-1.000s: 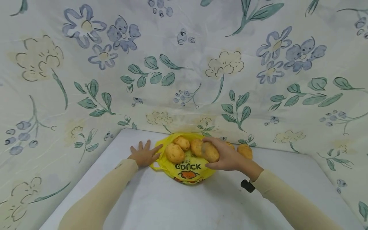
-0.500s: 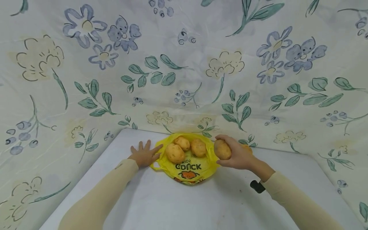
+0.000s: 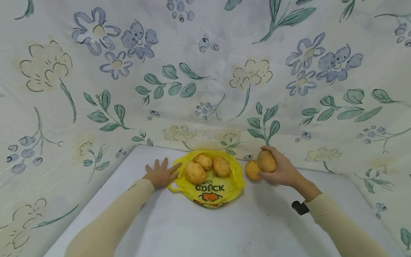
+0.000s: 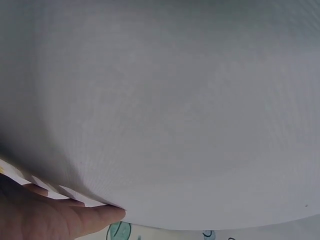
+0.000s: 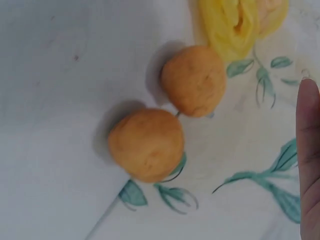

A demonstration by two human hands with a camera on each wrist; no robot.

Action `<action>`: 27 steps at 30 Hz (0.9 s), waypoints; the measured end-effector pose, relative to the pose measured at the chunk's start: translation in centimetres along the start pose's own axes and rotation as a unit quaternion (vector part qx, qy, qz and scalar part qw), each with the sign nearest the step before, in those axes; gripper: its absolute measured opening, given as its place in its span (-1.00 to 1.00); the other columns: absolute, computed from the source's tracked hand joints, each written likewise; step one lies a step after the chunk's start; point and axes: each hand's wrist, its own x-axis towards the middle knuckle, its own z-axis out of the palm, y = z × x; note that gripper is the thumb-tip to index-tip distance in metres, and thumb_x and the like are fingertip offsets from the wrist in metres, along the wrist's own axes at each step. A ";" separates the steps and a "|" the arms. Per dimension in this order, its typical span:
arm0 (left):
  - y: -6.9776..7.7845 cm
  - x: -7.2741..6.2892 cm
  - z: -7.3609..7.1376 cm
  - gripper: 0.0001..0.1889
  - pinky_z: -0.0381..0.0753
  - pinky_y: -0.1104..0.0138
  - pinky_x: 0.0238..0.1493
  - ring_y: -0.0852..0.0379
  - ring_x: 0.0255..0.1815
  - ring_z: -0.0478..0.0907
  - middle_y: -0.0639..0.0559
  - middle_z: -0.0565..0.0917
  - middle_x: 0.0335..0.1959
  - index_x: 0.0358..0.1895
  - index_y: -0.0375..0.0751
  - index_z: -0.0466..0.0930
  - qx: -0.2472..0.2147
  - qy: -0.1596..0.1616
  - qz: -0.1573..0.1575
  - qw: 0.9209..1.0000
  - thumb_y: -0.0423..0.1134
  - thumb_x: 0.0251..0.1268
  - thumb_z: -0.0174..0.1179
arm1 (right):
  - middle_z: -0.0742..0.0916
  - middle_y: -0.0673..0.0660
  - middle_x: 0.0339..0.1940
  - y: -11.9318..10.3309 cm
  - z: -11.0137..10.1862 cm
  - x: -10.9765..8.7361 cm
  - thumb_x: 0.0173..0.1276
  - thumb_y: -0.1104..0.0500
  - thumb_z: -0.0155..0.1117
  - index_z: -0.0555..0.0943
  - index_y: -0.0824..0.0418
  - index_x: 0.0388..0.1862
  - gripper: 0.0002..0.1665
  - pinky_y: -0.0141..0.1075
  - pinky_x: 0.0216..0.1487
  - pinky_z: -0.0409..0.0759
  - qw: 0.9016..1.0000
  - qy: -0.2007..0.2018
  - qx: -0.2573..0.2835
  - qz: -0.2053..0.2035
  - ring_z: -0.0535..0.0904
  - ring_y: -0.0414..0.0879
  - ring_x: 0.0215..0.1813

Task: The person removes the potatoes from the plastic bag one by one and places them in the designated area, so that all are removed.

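Observation:
My left hand (image 3: 160, 174) lies flat with spread fingers at the left edge of a yellow plastic bag (image 3: 208, 191) printed with black letters and an orange picture. Three potatoes sit in the bag's mouth: one at front left (image 3: 196, 172), one behind it (image 3: 203, 161) and one on the right (image 3: 221, 166). To the right of the bag, my right hand (image 3: 282, 170) grips a potato (image 3: 265, 160) in the head view. Beside it on the table is another potato (image 3: 252, 170). The right wrist view shows two tabletop potatoes, the nearer one (image 5: 146, 145) hidden by my hand in the head view.
A white table (image 3: 199, 232) carries everything and meets a flower-printed cloth backdrop (image 3: 205, 89) close behind the bag. The backdrop also rises on the left and right sides. A black strap piece (image 3: 300, 207) sits at my right wrist.
My right hand has carried the gripped potato from over the bag's right side to the right, past the bag's edge. My left hand and the three potatoes in the bag have stayed put.

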 end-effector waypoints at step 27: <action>-0.1 0.2 0.2 -0.31 -0.28 -0.57 0.27 -0.63 0.52 -0.26 -0.39 -0.14 0.60 0.58 0.31 -0.03 -0.014 -0.001 0.001 1.000 0.40 0.45 -0.38 | 0.45 0.46 0.20 7.8 -3.4 -1.8 0.24 -0.04 0.42 -0.02 0.17 0.55 0.09 -0.05 -0.23 0.72 0.978 0.005 0.040 0.206 0.60 0.13 -0.15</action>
